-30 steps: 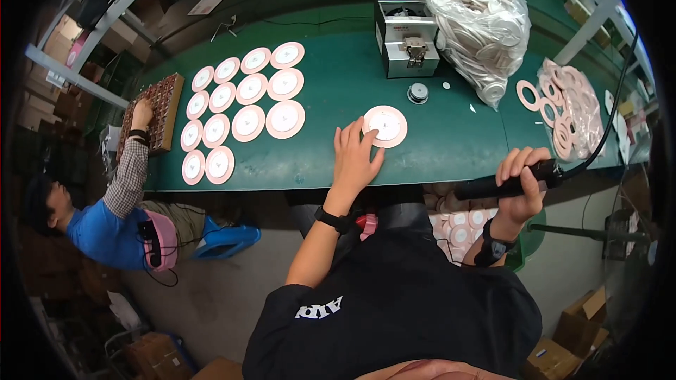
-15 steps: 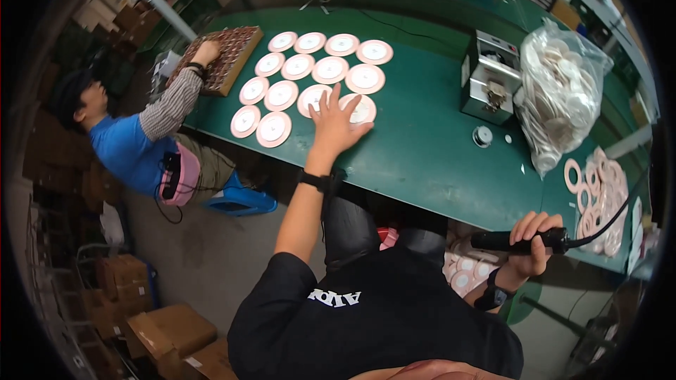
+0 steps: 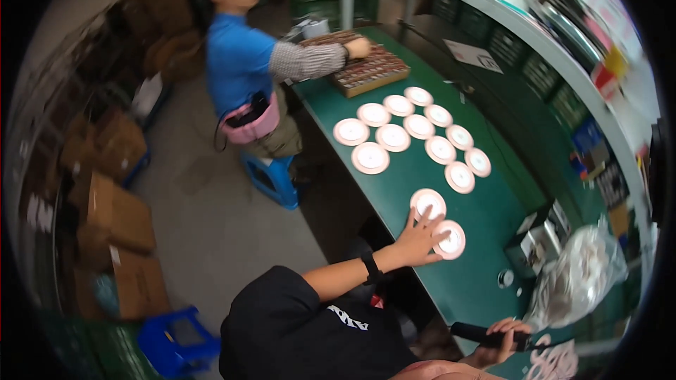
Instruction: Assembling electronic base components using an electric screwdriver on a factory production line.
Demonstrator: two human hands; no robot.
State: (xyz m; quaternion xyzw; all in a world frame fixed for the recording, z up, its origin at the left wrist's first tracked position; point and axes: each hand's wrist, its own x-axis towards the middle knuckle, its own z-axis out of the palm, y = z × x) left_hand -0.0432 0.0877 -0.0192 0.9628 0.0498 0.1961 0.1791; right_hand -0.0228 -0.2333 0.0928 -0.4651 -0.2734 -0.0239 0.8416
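My left hand (image 3: pixel 417 242) lies spread over two round white discs with pink rims, its fingertips resting on a farther disc (image 3: pixel 427 199) and a nearer disc (image 3: pixel 456 243). Both lie flat near the front edge of the green table (image 3: pixel 394 200). Beyond them, several like discs (image 3: pixel 392 138) are laid out in loose rows. My right hand (image 3: pixel 505 336) is wrapped round a black cylindrical corded tool (image 3: pixel 470 331), held level at the table's near edge. The tool's working end is too blurred to make out.
Right of my left hand stand a metal box device (image 3: pixel 539 239), a small round metal part (image 3: pixel 505 279) and a clear bag (image 3: pixel 581 274) of white parts. Pink rings (image 3: pixel 554 362) lie by my right hand. A co-worker's sleeved arm (image 3: pixel 308 61) reaches over a shallow box (image 3: pixel 373 83) of small parts.
The view has swung left. The two discs under my left hand have slid away from the rows, toward the metal device. My right hand still grips the tool.
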